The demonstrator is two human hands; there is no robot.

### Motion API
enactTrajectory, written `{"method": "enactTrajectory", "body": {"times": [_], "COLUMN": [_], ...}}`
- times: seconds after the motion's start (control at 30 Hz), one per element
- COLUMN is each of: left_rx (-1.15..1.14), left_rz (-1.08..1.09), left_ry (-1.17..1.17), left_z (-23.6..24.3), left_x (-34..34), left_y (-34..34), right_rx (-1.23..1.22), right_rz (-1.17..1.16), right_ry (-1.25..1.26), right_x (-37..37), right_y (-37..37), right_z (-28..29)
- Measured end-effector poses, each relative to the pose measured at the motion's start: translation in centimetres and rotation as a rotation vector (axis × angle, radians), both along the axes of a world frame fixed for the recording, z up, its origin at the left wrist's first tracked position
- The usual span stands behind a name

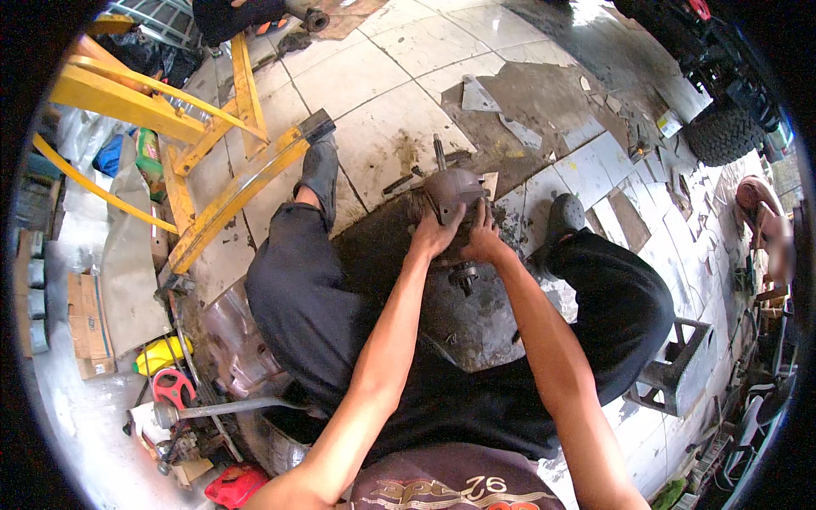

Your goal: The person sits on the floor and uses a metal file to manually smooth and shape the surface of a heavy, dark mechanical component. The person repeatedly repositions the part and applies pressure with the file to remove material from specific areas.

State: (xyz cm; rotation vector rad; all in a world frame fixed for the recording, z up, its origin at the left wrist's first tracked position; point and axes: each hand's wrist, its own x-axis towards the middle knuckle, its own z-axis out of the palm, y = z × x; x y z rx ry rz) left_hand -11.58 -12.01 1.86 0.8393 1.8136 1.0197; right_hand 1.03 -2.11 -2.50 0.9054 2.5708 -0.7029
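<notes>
A rounded, brownish-grey metal housing (455, 184) sits on the dark-stained floor between my feet. A thin metal shaft (439, 151) sticks up from its far side. My left hand (439, 233) grips the near left side of the housing, and my right hand (484, 238) presses against the near right side, fingers pointing away from me. The undersides of both hands' grips are hidden. Just below my wrists lies a small dark toothed or stepped metal part (464, 277); whether it joins the housing I cannot tell. Dark rod-like pieces (399, 182) lie left of the housing.
A yellow steel hoist frame (229, 200) stands at the left, one leg reaching my left shoe. Broken tiles (586, 166) litter the floor ahead. A grey plastic stool (677, 365) is by my right knee. A long metal bar (238, 408) and yellow bottle (161, 355) lie at lower left.
</notes>
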Motion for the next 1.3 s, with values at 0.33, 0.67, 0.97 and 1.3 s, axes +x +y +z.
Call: {"method": "enactTrajectory", "body": {"times": [0.33, 0.67, 0.97, 1.3], "left_rx": [-0.015, 0.136, -0.052, -0.128], "left_rz": [0.123, 0.081, -0.105, 0.011], "left_ry": [0.062, 0.067, 0.149, 0.318], "left_z": [-0.1, -2.4, -3.3, 0.4], "left_x": [-0.7, -1.6, -2.4, -0.7], "left_y": [0.5, 0.9, -0.2, 2.5], "right_rx": [-0.029, -0.041, -0.009, 0.067], "right_rz": [-0.088, -0.066, -0.051, -0.073], "right_ry": [-0.045, 0.018, -0.018, 0.065], "right_x": [-1.0, -0.7, -1.0, -0.8], "right_y": [-0.3, -0.5, -0.9, -0.6], "right_z": [0.4, 0.9, 2.4, 0.6]}}
